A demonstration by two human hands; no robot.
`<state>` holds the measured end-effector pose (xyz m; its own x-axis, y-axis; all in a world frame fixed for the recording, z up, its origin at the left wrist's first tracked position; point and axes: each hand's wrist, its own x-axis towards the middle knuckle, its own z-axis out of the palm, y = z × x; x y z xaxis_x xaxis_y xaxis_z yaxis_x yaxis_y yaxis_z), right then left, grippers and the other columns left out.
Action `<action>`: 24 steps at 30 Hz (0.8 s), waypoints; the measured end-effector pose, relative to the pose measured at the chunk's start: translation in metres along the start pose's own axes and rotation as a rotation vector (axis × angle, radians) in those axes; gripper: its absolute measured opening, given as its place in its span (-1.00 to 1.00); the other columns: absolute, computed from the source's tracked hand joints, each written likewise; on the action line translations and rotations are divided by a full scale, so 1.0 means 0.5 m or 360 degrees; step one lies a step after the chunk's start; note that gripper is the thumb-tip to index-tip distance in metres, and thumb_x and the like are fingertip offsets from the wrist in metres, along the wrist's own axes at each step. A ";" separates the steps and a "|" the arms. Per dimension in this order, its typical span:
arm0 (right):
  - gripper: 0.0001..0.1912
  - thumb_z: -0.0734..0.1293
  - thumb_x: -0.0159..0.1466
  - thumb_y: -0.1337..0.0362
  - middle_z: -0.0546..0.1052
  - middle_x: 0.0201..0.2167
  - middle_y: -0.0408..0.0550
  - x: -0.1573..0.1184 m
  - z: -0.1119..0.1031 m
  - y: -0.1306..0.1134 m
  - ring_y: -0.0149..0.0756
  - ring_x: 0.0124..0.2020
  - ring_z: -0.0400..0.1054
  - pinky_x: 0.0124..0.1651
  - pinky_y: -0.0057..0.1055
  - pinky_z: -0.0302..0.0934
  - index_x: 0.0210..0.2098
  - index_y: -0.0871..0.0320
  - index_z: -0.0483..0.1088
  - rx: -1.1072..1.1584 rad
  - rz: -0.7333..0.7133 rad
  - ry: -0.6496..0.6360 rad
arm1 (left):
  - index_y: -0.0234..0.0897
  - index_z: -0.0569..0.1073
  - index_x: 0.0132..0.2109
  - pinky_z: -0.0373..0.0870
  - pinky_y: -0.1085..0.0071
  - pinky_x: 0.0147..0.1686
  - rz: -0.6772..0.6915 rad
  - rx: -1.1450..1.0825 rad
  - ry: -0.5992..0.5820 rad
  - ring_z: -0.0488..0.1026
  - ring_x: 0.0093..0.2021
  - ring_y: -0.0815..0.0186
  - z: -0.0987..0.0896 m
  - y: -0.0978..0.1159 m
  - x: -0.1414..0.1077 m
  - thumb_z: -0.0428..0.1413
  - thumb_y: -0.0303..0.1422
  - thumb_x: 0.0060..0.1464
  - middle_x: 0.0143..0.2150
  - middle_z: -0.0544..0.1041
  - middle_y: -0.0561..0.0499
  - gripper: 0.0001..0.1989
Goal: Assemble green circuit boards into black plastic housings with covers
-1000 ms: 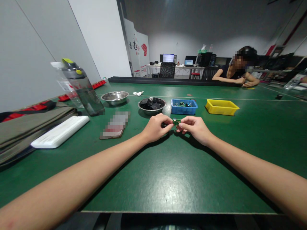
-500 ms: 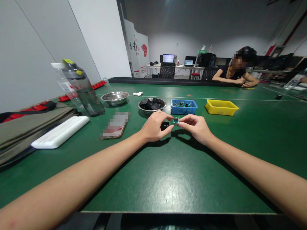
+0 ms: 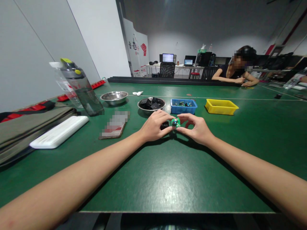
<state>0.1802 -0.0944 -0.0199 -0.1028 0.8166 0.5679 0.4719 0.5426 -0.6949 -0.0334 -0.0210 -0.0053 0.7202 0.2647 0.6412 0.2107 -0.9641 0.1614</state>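
A small green circuit board (image 3: 177, 122) with a dark round part on its face is held up between my two hands. My left hand (image 3: 154, 126) has thumb and index finger at its left side. The thumb and fingertips of my right hand (image 3: 198, 128) pinch its right edge. Behind the left fingers a black part (image 3: 164, 125) shows in the curl of the hand; whether it is gripped or lies on the table, I cannot tell. Just beyond are a metal bowl (image 3: 144, 110) of black square pieces and a blue bin (image 3: 184, 110) with small circuit boards.
A yellow bin (image 3: 222, 110) stands right of the blue one. Farther left are a second metal bowl (image 3: 114, 98), a phone (image 3: 114, 126), a white slab-shaped object (image 3: 59, 132), a grey bottle (image 3: 83, 88) and a bag (image 3: 35, 127). Another person (image 3: 230, 75) leans at the far edge.
The circuit board has turned so its face with the dark round part points toward me. My left fingertips have closed in on it, and my right fingers have shifted their hold.
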 end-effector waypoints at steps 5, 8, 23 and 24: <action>-0.68 0.47 0.20 0.11 0.64 -0.29 -0.04 0.000 -0.004 0.001 -0.25 -0.33 0.49 -0.31 -0.36 0.36 -0.10 0.11 0.55 -0.0175 -0.0095 -0.0007 | -0.26 0.48 0.06 0.37 0.15 0.04 0.0027 0.0068 -0.0019 0.45 -0.02 0.15 0.001 -0.002 -0.001 0.10 -0.26 0.27 -0.07 0.58 -0.12 -0.72; -0.68 0.47 0.20 0.11 0.64 -0.28 -0.04 0.001 -0.006 0.002 -0.25 -0.33 0.49 -0.29 -0.35 0.37 -0.10 0.09 0.56 -0.0259 -0.0140 0.0011 | -0.25 0.48 0.08 0.38 0.14 0.04 0.0014 0.0070 -0.0023 0.45 -0.01 0.13 0.002 -0.003 -0.001 0.11 -0.27 0.25 -0.05 0.57 -0.13 -0.70; -0.69 0.45 0.19 0.16 0.62 -0.36 -0.09 0.005 -0.010 -0.004 -0.32 -0.42 0.44 -0.35 -0.40 0.32 -0.08 0.08 0.55 -0.0349 -0.0184 0.0032 | -0.22 0.48 0.09 0.37 0.16 0.03 -0.0001 0.0136 -0.0014 0.44 -0.02 0.16 0.004 -0.004 -0.001 0.11 -0.26 0.28 -0.08 0.56 -0.09 -0.71; -0.69 0.45 0.19 0.16 0.61 -0.37 -0.09 0.005 -0.011 -0.004 -0.32 -0.42 0.43 -0.35 -0.40 0.32 -0.08 0.08 0.55 -0.0349 -0.0188 0.0033 | -0.22 0.48 0.09 0.37 0.16 0.03 -0.0003 0.0137 -0.0013 0.44 -0.02 0.16 0.004 -0.004 -0.001 0.11 -0.26 0.28 -0.07 0.56 -0.09 -0.71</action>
<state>0.1837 -0.0947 -0.0148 -0.1517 0.7448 0.6498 0.6367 0.5765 -0.5121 -0.0331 -0.0191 -0.0074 0.7251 0.2669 0.6349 0.2679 -0.9585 0.0970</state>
